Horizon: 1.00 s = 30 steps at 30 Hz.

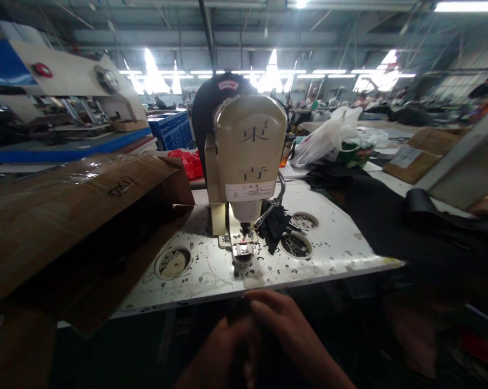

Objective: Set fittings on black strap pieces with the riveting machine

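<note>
Both my hands are low at the bottom edge, below the front of the white work table (333, 254). My left hand (223, 351) and my right hand (288, 335) are pressed together with curled fingers around something dark that I cannot make out in the shadow. Straight ahead stands a beige press machine (247, 156) with its small metal die (244, 251) on the table. A crumpled piece of black fabric (276, 224) lies just right of the die.
A large open cardboard box (65, 216) fills the left. Black fabric (409, 227) is heaped on the right. Round cups (173, 263) sunk in the table hold small parts. A white plastic bag (328, 135) and blue crate (173, 129) stand behind.
</note>
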{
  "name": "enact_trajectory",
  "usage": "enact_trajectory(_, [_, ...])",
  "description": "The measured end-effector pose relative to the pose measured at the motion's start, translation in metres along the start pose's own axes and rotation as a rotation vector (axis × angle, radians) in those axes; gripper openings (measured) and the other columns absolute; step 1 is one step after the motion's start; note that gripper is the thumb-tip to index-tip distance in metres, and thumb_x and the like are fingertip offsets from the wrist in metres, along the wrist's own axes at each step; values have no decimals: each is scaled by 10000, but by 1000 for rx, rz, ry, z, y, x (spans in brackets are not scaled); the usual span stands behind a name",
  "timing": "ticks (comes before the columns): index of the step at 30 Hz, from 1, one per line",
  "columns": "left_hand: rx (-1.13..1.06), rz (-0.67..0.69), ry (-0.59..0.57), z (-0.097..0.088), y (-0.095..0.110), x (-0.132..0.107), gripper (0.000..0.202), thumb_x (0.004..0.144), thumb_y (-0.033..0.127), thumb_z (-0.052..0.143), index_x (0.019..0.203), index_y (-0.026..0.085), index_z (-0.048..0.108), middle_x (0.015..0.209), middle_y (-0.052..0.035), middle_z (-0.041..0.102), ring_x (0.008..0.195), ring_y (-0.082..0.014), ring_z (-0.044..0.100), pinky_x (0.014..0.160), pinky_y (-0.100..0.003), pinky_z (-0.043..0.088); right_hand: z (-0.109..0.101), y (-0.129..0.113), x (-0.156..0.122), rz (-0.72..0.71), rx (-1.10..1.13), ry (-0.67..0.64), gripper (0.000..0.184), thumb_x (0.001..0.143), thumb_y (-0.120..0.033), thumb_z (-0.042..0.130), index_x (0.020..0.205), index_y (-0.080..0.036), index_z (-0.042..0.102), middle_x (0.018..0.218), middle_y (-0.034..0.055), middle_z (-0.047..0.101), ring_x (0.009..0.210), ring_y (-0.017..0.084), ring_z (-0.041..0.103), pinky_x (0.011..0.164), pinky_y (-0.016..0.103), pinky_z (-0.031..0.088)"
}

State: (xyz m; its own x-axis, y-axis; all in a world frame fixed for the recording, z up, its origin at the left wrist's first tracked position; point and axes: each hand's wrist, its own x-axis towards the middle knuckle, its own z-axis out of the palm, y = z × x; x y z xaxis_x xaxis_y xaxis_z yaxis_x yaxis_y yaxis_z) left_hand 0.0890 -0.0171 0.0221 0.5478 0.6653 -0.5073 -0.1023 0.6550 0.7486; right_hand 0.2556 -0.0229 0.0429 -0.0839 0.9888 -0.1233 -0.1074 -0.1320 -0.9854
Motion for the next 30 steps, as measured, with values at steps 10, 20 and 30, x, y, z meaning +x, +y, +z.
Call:
enact_trajectory(10, [208, 61, 84, 1, -8, 7, 729, 752, 897, 562, 719, 170, 520, 524, 21, 443, 417, -84, 405, 401, -217, 335, 9, 6, 8, -1, -260, 106, 203, 864, -350, 675, 858, -185, 793, 857, 30, 770, 853, 230, 703, 752, 296, 492])
enact_trajectory(20, [154, 26, -8, -9, -10, 3, 589, 763, 736, 722, 832, 175, 557, 530, 45, 439, 413, -71, 358, 407, -216, 287, -1, -3, 12, -43, 118, 313, 345, 834, -523, 747, 857, -179, 742, 827, 61, 740, 802, 228, 675, 733, 300, 505])
enact_trajectory(30, [-55, 184, 320, 5, 30, 4, 773, 493, 655, 929, 981, 155, 599, 501, 84, 448, 400, -47, 342, 402, -197, 237, 5, 13, 28, 145, 610, 54, 513, 745, -454, 889, 1114, -173, 670, 701, -17, 638, 475, 73, 504, 450, 187, 394])
